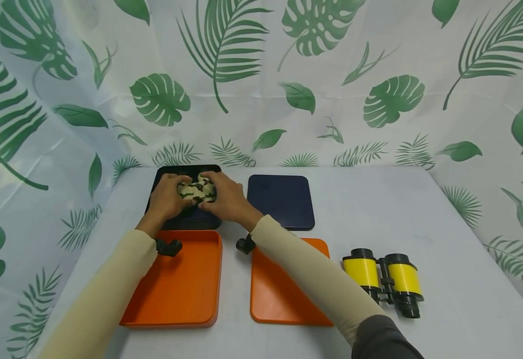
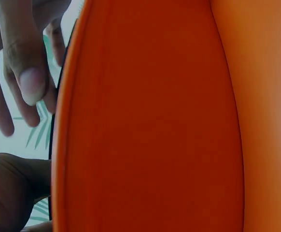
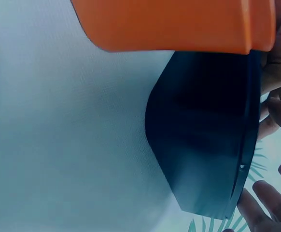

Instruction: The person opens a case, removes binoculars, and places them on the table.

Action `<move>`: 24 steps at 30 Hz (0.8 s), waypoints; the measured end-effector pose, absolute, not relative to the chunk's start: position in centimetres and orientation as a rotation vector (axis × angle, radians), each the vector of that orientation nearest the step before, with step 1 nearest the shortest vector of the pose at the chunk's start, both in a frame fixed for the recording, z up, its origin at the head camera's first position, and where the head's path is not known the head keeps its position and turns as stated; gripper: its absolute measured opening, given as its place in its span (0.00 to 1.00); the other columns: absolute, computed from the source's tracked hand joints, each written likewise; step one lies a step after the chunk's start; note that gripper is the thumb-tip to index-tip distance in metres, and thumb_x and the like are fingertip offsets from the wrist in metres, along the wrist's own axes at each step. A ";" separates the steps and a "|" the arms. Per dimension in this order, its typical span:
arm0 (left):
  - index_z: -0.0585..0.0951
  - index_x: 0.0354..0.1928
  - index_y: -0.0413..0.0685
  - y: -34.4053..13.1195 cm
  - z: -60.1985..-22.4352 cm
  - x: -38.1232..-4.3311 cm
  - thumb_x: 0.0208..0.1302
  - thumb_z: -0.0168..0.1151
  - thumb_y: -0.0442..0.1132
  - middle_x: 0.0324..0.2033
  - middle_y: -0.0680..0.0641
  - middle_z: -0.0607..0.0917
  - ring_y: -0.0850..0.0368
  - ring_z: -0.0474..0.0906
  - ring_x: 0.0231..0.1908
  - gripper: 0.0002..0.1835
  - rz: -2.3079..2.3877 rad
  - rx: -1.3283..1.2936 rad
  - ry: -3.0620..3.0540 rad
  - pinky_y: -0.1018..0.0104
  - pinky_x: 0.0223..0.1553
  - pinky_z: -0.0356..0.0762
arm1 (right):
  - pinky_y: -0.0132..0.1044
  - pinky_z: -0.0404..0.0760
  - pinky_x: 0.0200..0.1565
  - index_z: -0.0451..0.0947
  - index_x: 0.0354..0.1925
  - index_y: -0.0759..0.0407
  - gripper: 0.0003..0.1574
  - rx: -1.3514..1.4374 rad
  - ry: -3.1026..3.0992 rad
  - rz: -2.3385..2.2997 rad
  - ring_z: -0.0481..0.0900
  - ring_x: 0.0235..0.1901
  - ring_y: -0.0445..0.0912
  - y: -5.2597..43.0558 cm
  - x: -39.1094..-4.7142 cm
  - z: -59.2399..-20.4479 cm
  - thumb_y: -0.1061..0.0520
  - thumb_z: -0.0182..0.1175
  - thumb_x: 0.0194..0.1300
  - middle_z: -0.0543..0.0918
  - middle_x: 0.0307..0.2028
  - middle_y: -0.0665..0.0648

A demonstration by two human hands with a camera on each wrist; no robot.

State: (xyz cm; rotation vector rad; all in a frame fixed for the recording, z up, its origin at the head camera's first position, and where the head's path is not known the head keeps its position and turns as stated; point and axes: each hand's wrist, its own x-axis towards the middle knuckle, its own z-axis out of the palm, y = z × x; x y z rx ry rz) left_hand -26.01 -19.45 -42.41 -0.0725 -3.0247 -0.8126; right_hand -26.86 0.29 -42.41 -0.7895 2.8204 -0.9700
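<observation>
Both hands come together over the black box (image 1: 189, 219) at the back left. Between them is a chunky camouflage-patterned object (image 1: 197, 191) in cream, green and dark brown, its kind unclear. My left hand (image 1: 168, 194) holds its left side, thumb nearer me and fingers on the far side. From the right, my right hand (image 1: 227, 197) grips it the same way. The hands cover both ends of it. Whether it touches the box floor cannot be told. In the wrist views, box walls hide it, and parts of the hands show beyond the rims.
An open orange box (image 1: 176, 284) stands in front of the black one. Beside it lies a flat orange lid (image 1: 284, 294), partly under the right sleeve. A navy lid (image 1: 281, 202) lies behind that. Yellow-and-black binoculars (image 1: 385, 279) rest on the white table (image 1: 459, 309) at the right.
</observation>
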 end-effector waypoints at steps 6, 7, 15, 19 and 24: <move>0.76 0.73 0.44 -19.5 -42.8 -26.3 0.67 0.76 0.41 0.78 0.27 0.59 0.26 0.64 0.74 0.34 -0.823 -0.072 -3.067 0.31 0.70 0.68 | 0.58 0.69 0.66 0.60 0.81 0.44 0.52 -0.780 2.804 -0.914 0.74 0.72 0.52 -0.3 -27.3 -42.4 0.45 0.74 0.68 0.70 0.77 0.55; 0.76 0.73 0.44 -19.5 -42.9 -26.4 0.67 0.76 0.40 0.78 0.26 0.58 0.26 0.64 0.74 0.34 -0.828 -0.071 -3.072 0.31 0.71 0.68 | 0.59 0.69 0.67 0.60 0.81 0.44 0.52 -0.774 2.798 -0.917 0.73 0.72 0.52 -0.3 -27.3 -42.4 0.45 0.74 0.68 0.70 0.77 0.55; 0.74 0.74 0.44 -19.5 -42.8 -26.6 0.66 0.74 0.36 0.73 0.24 0.64 0.26 0.66 0.70 0.35 -0.824 -0.075 -3.113 0.29 0.68 0.68 | 0.61 0.67 0.70 0.60 0.82 0.45 0.51 -0.760 2.773 -0.975 0.75 0.71 0.54 -0.2 -27.6 -42.9 0.48 0.74 0.69 0.71 0.77 0.56; 0.74 0.73 0.43 -19.4 -42.6 -26.6 0.66 0.73 0.35 0.70 0.24 0.68 0.26 0.67 0.68 0.34 -0.807 -0.069 -3.121 0.30 0.66 0.70 | 0.62 0.65 0.73 0.60 0.82 0.47 0.50 -0.770 2.749 -1.020 0.75 0.71 0.54 0.0 -27.7 -43.2 0.49 0.73 0.70 0.72 0.75 0.57; 0.76 0.72 0.43 -19.4 -42.3 -26.4 0.65 0.74 0.36 0.69 0.25 0.71 0.27 0.68 0.67 0.33 -0.826 -0.040 -3.109 0.31 0.66 0.71 | 0.64 0.62 0.76 0.61 0.81 0.49 0.50 -0.788 2.724 -1.080 0.75 0.72 0.54 0.1 -27.9 -43.4 0.51 0.73 0.70 0.72 0.75 0.58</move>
